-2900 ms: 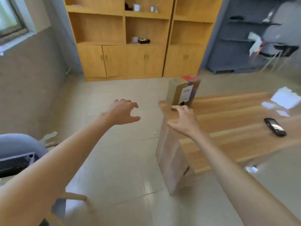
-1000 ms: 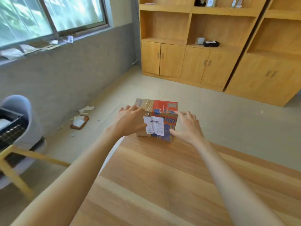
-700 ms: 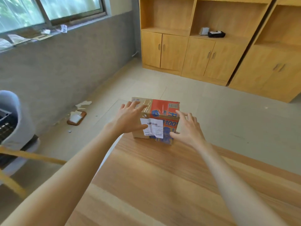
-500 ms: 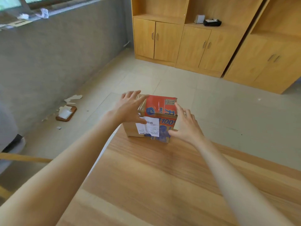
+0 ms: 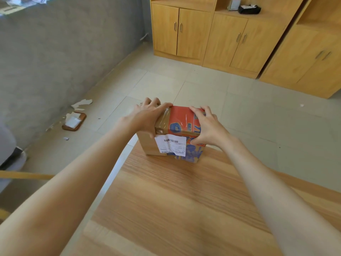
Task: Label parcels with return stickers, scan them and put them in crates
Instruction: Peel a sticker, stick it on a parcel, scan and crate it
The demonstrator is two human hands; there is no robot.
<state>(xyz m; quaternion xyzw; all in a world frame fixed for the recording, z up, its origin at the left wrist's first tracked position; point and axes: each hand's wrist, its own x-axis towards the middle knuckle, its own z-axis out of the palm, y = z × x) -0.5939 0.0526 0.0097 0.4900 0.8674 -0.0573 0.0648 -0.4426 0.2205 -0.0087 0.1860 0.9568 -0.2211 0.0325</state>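
A taped cardboard parcel with red and blue print stands on the far corner of the wooden table. A white barcode label is stuck on its near face. My left hand grips the parcel's top left edge, fingers curled over the far side. My right hand grips the top right edge, fingers bent over the top and thumb on the near face.
Wooden cabinets line the far wall, with a black device on a shelf. Paper scraps and a small brown tray lie on the tiled floor by the grey wall. A chair edge shows at the left.
Both hands have closed in from the parcel's sides onto its top edges and now grip it. My view has tilted down and come closer; the parcel stays on the table corner.
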